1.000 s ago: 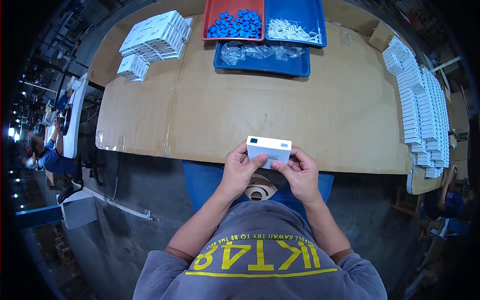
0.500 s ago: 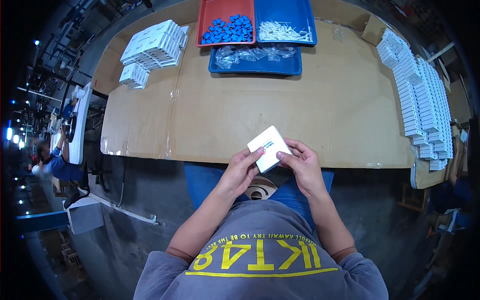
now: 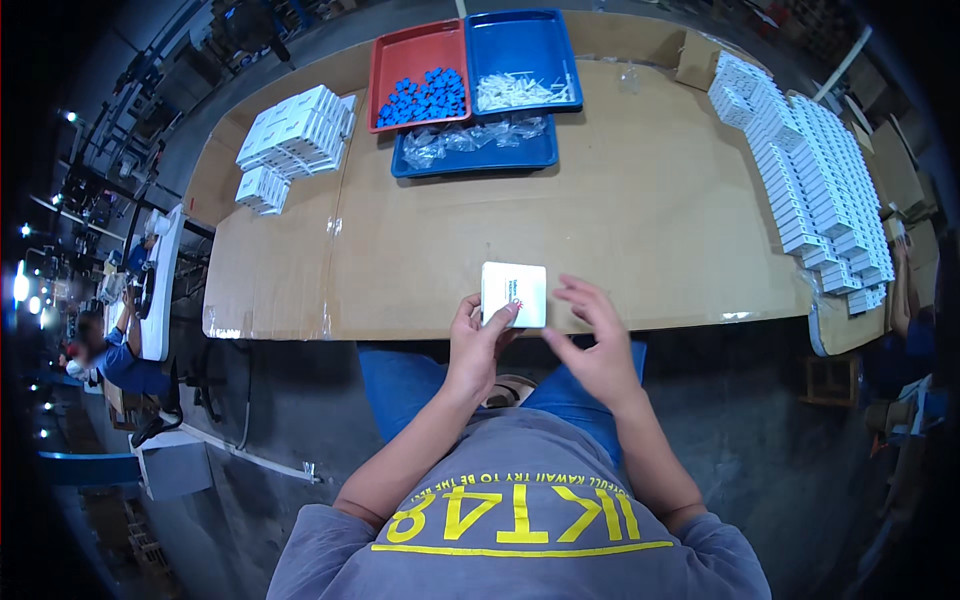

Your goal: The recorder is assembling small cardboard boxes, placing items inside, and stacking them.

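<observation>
A cardboard-covered table carries a tall right stack of white boxes, a smaller left stack, and three trays. The right hand has its fingers spread, just beside the box's right edge. The left hand pinches the white box, thumb on its printed face, over the table's near edge. A light, steady pinch near the border should avoid denting or smudging it.
</observation>
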Demonstrator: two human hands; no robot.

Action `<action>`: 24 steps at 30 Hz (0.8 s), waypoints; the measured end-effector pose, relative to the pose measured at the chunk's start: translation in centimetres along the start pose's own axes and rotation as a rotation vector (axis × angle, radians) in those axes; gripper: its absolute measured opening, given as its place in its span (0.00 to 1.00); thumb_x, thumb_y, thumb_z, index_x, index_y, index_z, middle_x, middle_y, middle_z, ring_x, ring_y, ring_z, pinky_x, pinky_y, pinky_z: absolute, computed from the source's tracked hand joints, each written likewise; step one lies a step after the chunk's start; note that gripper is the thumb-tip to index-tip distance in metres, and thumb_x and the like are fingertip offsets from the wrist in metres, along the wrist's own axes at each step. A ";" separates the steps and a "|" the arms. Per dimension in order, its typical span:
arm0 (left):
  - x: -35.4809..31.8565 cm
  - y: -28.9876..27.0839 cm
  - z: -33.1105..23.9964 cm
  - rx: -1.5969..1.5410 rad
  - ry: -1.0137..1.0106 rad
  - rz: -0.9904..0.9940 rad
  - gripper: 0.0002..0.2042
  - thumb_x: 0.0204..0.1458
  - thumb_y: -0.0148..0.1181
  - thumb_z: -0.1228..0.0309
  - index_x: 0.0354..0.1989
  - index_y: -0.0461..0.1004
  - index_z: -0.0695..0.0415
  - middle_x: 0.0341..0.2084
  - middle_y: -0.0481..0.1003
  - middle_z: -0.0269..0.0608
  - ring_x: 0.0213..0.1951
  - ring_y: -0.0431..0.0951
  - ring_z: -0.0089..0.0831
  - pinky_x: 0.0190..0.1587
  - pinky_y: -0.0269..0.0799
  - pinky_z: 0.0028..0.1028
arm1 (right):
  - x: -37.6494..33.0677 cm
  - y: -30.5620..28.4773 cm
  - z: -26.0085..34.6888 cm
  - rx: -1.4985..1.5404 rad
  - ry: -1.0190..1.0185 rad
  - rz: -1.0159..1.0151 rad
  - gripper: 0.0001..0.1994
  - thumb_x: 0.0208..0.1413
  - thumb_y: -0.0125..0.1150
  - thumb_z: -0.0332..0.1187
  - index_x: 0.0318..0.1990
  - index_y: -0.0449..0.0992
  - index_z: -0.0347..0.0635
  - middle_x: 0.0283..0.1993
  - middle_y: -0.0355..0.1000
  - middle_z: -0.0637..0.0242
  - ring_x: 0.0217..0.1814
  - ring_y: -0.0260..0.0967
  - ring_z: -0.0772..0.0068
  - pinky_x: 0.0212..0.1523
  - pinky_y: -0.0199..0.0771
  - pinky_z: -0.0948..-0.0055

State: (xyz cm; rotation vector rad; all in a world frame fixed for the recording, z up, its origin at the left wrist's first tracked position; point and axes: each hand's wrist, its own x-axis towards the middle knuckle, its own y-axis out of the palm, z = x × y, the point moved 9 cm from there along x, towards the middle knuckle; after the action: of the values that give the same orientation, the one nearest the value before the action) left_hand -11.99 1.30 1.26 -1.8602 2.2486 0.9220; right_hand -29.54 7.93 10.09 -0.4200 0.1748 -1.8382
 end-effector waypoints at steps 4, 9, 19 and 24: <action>-1.6 3.8 0.8 0.045 0.083 0.195 0.18 0.64 0.65 0.73 0.57 0.64 0.62 0.53 0.76 0.45 0.52 0.80 0.28 0.57 0.77 0.29 | -2.1 0.7 0.6 -0.207 -0.188 0.015 0.26 0.53 0.74 0.28 0.61 0.76 0.42 0.70 0.69 0.55 0.73 0.64 0.47 0.71 0.68 0.57; -2.5 6.9 1.7 0.108 0.158 0.309 0.21 0.66 0.62 0.72 0.63 0.63 0.61 0.54 0.75 0.42 0.53 0.79 0.29 0.60 0.75 0.28 | -4.2 -4.1 -4.7 0.252 0.131 -0.246 0.17 0.66 0.63 0.27 0.61 0.76 0.37 0.61 0.77 0.58 0.64 0.75 0.64 0.66 0.71 0.68; -2.7 11.2 5.4 0.478 0.297 0.376 0.22 0.62 0.65 0.79 0.64 0.73 0.70 0.55 0.79 0.45 0.54 0.78 0.27 0.60 0.73 0.28 | -7.6 -6.4 -10.2 0.437 0.272 -0.322 0.38 0.62 0.73 0.34 0.75 0.60 0.32 0.68 0.68 0.54 0.64 0.72 0.65 0.59 0.80 0.62; -4.8 18.1 7.4 0.903 0.614 0.764 0.31 0.55 0.67 0.79 0.69 0.69 0.63 0.67 0.72 0.52 0.68 0.72 0.42 0.70 0.65 0.38 | -9.3 -9.3 -11.6 0.402 0.285 -0.504 0.38 0.64 0.70 0.34 0.76 0.56 0.33 0.63 0.71 0.55 0.61 0.73 0.68 0.58 0.78 0.67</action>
State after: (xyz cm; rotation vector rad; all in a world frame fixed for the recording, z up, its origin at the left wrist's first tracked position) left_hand -29.61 10.58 4.39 -0.9158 2.9779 -0.7341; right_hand -39.76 18.46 0.64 0.0960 -0.1216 -2.3596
